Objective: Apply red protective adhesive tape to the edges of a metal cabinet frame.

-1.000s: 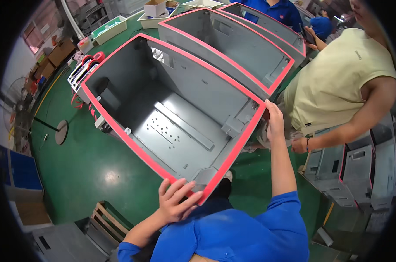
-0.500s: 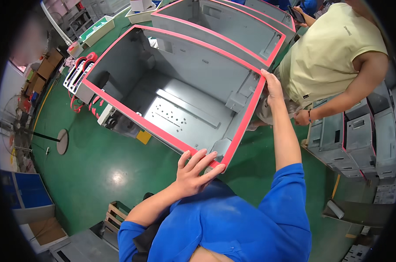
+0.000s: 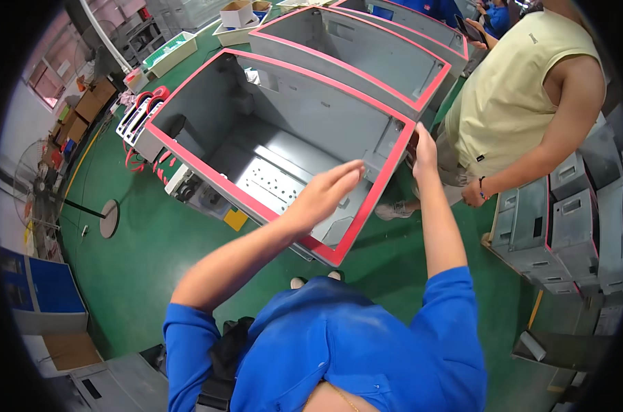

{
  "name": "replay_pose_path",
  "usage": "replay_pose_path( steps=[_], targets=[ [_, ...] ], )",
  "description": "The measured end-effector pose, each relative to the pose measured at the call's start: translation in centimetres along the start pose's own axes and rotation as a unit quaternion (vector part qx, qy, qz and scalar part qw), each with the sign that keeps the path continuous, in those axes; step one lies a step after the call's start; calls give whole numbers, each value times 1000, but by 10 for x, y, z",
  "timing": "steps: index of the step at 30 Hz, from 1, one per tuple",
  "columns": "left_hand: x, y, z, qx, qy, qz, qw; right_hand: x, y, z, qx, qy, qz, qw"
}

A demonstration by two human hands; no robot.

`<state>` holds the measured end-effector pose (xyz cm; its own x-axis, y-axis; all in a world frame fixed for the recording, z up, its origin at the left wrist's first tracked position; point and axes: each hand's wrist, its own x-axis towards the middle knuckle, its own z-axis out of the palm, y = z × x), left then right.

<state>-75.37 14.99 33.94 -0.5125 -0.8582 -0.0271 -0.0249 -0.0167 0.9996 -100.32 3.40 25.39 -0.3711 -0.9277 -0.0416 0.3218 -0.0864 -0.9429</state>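
A large grey metal cabinet shell (image 3: 291, 103) lies with its open side up, its rim edged in pink-red tape (image 3: 394, 165). Over the opening, near the right rim, my left hand (image 3: 325, 196) is held with its fingers stretched out and nothing in them. At the far right corner, my right hand (image 3: 425, 152) is against the outer side of the shell, its fingers pointing up along it. Part of those fingers is hidden or dark. Inside the shell, a floor plate with round holes (image 3: 274, 184) is partly covered by my left hand.
More taped cabinet shells (image 3: 366, 58) stand behind. A person in a pale yellow top (image 3: 524, 103) is close on the right, beside stacked grey metal cabinets (image 3: 572, 206). Red tape rolls (image 3: 158, 95) sit at the left. A fan stand (image 3: 109, 218) stands on the green floor.
My left hand has left the near corner and moved up and right over the opening. My right thumb has come off the top of the rim, and that hand sits slightly lower.
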Motion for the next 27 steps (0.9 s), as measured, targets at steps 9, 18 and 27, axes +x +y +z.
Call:
replay_pose_path(
  steps=[9, 18, 27],
  targets=[
    [66, -15, 28, -257, -45, -147, 954, -67, 44, -35, -31, -2, 10, 999],
    [69, -14, 33, -281, -64, -180, 941, -82, 21, -31, -71, -32, -25, 997],
    [68, -18, 36, -288, -28, -190, 938, -92, -16, -5, -206, -26, -244, 947]
  ],
)
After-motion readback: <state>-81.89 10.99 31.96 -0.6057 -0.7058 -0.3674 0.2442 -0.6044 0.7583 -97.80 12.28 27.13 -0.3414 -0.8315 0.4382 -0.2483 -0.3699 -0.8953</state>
